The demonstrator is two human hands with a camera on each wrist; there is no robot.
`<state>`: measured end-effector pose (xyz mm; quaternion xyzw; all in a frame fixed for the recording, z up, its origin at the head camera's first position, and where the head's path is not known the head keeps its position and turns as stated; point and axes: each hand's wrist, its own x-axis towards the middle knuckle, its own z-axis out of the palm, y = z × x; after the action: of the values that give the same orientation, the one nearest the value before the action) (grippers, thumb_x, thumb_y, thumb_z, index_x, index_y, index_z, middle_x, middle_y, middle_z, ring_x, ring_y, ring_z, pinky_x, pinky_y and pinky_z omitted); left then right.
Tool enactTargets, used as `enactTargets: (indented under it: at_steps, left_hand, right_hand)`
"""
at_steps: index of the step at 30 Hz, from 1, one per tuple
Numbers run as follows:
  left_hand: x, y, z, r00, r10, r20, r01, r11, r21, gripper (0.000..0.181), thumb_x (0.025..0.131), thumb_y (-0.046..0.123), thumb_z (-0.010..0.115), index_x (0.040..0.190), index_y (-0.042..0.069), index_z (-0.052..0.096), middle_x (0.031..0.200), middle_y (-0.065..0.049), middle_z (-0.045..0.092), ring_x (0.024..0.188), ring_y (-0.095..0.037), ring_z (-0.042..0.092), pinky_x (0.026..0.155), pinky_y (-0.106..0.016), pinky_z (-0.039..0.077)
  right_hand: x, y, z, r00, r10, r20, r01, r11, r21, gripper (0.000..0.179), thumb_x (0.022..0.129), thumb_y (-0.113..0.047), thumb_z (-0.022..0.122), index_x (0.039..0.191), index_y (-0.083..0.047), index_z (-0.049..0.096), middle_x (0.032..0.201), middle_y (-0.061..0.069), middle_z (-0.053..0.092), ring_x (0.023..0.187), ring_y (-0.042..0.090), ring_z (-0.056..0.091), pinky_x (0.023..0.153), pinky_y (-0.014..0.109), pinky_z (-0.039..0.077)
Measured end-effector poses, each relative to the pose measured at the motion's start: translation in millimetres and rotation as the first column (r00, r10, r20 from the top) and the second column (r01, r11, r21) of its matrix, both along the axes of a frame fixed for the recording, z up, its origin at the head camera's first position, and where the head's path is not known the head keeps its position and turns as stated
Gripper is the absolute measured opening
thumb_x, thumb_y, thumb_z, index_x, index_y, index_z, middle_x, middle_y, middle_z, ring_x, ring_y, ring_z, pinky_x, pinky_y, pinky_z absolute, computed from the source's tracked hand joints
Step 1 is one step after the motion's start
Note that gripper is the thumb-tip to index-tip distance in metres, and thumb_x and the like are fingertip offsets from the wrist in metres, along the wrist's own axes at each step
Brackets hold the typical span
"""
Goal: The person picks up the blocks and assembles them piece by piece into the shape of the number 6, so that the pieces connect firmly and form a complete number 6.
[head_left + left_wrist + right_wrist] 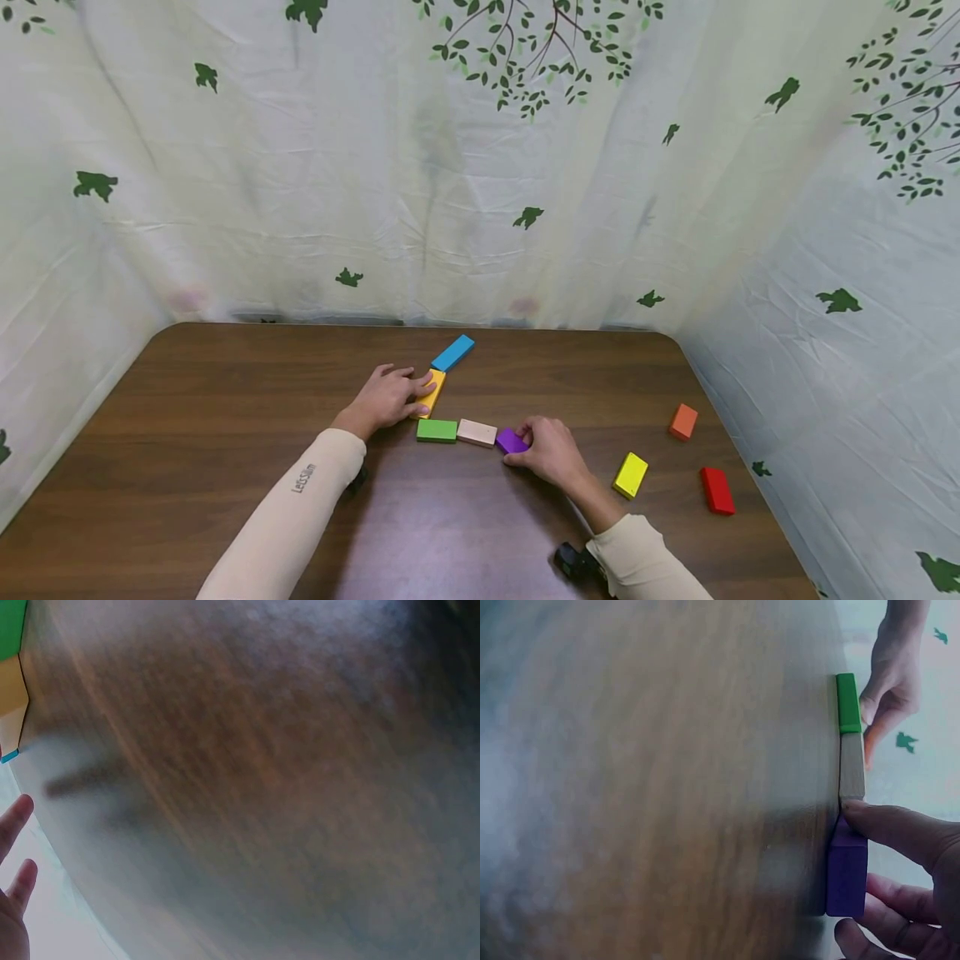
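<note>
My right hand (553, 450) pinches a purple block (511, 442) between thumb and fingers. The right wrist view shows the purple block (847, 877) end to end with a pale wooden block (852, 765), the thumb at their junction. Beyond stands a green block (848, 703), its neighbour in the row. My left hand (384, 400) rests its fingers on an orange-yellow block (433, 390), which slants up from the green one. A blue block (453, 353) continues the line at the far end. In the left wrist view only two outstretched fingers (16, 821) show at the edge.
To the right of my right hand lie a yellow block (631, 476), an orange block (683, 422) and a red block (717, 491), apart from the line. The brown wooden table (225, 400) ends at a leaf-patterned white curtain (420, 183) at the back and sides.
</note>
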<state>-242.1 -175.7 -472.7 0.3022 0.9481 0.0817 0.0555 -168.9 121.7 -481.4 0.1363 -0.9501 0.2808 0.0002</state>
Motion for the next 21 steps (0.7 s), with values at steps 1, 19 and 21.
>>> enactTargets:
  at_steps: [1,19,21]
  left_hand:
    - [0.2,-0.1,0.0,1.000,0.000,0.000,0.000,1.000,0.000,0.053,0.089,0.037,0.065,0.135,0.013,0.057,0.143,-0.006,0.049,0.129,-0.040,0.045,0.105,-0.061,0.026]
    - [0.1,0.2,-0.5,1.000,0.011,0.015,-0.011,1.000,-0.001,0.054,0.089,0.038,0.065,0.136,0.014,0.056,0.144,-0.006,0.048,0.131,-0.040,0.043,0.106,-0.061,0.025]
    - [0.2,0.2,-0.3,1.000,0.011,0.016,-0.011,1.000,0.002,0.054,0.089,0.038,0.065,0.136,0.014,0.056,0.144,-0.006,0.048,0.131,-0.040,0.043,0.106,-0.061,0.025]
  right_hand:
    - [0.2,-0.1,0.2,1.000,0.000,0.002,0.000,1.000,-0.004,0.037,0.062,-0.029,0.090,0.085,-0.009,0.069,0.069,-0.006,0.059,0.063,0.008,0.051,0.059,0.025,0.041]
    - [0.0,-0.6,-0.3,0.999,0.021,0.026,-0.021,1.000,0.002,0.051,0.065,-0.032,0.089,0.105,-0.008,0.068,0.070,-0.006,0.056,0.064,0.009,0.051,0.059,0.027,0.042]
    - [0.2,-0.8,-0.4,0.999,0.019,0.027,-0.020,1.000,0.003,0.051,0.065,-0.032,0.089,0.105,-0.008,0.068,0.071,-0.006,0.057,0.064,0.009,0.051,0.059,0.027,0.042]
